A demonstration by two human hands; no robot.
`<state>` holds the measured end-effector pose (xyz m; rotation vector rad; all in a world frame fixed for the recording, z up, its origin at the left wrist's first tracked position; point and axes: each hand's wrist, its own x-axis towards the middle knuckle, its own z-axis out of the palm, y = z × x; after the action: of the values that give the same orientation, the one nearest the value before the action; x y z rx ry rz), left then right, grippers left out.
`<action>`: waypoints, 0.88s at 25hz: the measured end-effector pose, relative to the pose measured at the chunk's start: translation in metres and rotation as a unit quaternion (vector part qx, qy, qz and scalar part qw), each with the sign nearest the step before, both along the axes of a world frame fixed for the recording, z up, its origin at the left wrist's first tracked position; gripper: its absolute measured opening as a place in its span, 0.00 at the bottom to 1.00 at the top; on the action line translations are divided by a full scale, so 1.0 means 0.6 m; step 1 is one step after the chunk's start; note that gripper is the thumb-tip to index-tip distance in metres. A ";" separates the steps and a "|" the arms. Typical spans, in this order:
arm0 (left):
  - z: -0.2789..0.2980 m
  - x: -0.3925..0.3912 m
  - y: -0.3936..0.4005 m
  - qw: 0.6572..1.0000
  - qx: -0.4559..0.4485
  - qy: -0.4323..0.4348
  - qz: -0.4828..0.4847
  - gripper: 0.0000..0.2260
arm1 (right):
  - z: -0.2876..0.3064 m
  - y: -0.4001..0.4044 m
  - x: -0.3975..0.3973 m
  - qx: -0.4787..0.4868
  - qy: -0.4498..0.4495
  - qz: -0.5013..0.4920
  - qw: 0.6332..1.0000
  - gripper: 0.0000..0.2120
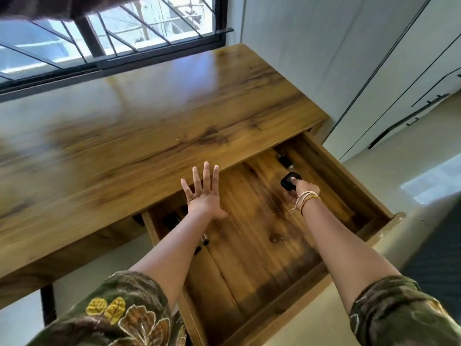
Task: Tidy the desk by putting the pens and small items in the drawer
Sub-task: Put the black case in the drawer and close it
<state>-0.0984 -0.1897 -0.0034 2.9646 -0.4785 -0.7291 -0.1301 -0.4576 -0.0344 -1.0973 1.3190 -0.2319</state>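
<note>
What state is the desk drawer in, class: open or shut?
Open. The drawer is pulled out from under the desk top, its wooden floor exposed.

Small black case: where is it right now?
Head view: the small black case is in the right hand, low over the open drawer floor on its right side, near dark items at the back corner.

Barred window [112,36] above – bright daylight; pale cabinets [374,71] on the right, pale floor [411,221].
</note>
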 end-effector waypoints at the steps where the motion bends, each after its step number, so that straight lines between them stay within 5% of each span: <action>1: -0.004 0.001 -0.002 1.000 0.008 -0.003 -0.001 0.61 | -0.010 -0.011 0.009 0.006 0.013 -0.010 1.000 0.24; 7: -0.021 0.004 -0.005 0.999 0.044 -0.023 -0.006 0.64 | -0.042 -0.070 0.052 -0.015 0.102 -0.025 0.994 0.16; 13: -0.024 0.004 -0.009 0.998 0.058 -0.021 -0.001 0.64 | -0.058 -0.097 0.077 0.009 0.100 -0.043 0.994 0.24; 22: -0.029 0.003 -0.009 0.996 0.077 -0.040 0.001 0.64 | -0.064 -0.075 0.058 -0.034 0.114 0.001 0.993 0.21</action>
<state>-0.0967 -0.1948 -0.0207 3.1469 -0.4416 -0.6779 -0.0953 -0.5026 -0.0728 -1.2095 1.5233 -0.1543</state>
